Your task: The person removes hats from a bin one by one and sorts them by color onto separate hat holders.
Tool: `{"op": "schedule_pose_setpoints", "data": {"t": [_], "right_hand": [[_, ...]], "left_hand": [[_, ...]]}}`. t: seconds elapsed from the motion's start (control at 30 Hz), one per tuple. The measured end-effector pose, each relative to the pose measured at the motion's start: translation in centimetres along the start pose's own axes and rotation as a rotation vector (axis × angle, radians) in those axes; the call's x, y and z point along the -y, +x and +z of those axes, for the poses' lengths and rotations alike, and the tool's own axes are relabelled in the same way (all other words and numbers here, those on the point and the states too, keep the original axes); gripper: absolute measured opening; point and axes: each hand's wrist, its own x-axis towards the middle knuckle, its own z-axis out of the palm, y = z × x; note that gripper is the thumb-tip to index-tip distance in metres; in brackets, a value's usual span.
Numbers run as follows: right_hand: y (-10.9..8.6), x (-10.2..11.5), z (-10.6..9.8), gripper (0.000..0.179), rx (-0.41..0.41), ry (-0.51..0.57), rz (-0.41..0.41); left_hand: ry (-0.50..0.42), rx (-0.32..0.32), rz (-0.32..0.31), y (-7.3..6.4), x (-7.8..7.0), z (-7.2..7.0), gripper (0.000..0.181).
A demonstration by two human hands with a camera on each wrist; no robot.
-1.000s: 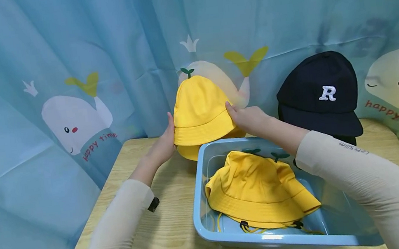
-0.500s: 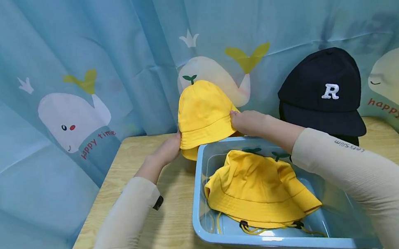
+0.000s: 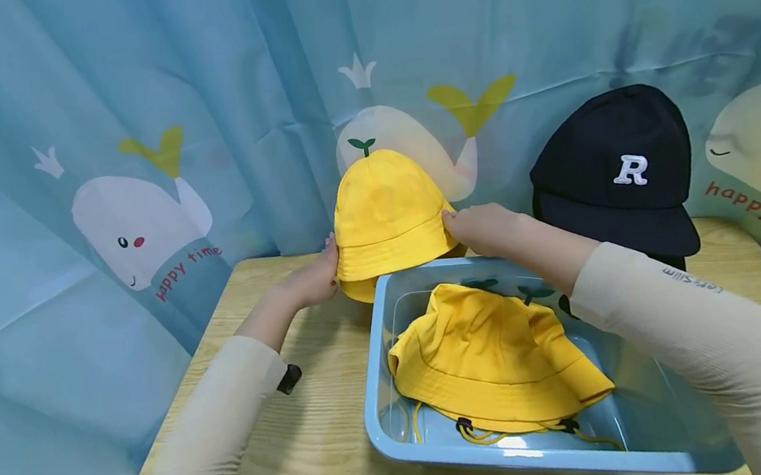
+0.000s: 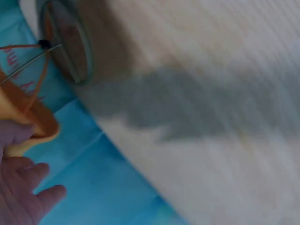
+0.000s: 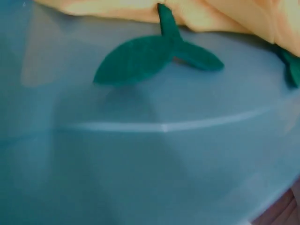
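Note:
A yellow bucket hat (image 3: 387,209) with a green sprout on its crown is upright at the back of the table in the head view. My left hand (image 3: 317,277) pinches its left brim, and in the left wrist view the thumb lies over the hat's brim (image 4: 44,131). On the right side my right hand (image 3: 482,229) pinches the brim between thumb and fingers. More yellow bucket hats (image 3: 491,358), with two sprouts showing, lie in a blue plastic bin (image 3: 380,380). A sprout (image 5: 136,61) fills the right wrist view, where the right hand is mostly out of sight.
A black cap (image 3: 615,177) with a white R stands at the back right, behind the bin. Below the held hat, a round ring with a thin rod (image 4: 70,51) stands near the wooden table's (image 3: 305,437) back edge. A blue curtain (image 3: 227,90) hangs behind.
Both hands have brought the yellow bucket hat slightly down and to the right against the curtain. Over the last half second it has barely moved. The bin and the black cap stay put.

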Motion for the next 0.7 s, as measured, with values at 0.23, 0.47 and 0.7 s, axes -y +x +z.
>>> {"op": "schedule_pose_setpoints", "data": {"t": [0.23,0.47,0.7], "right_hand": [[-1.0,0.0,-1.2,0.042,-0.052,-0.126,-0.026],[-2.5,1.2,-2.1,0.046,-0.112,-0.16,-0.093],[-4.7,2.7,-2.7,0.058,-0.235,-0.172,-0.2]], "left_hand": [[0.123,0.121,0.006,-2.4,-1.7,-2.4,0.093],[0.205,0.093,0.101,-5.2,-2.8,-3.4,0.089],[0.358,-0.017,0.275,-7.6,-4.4,-2.9,0.084]]}}
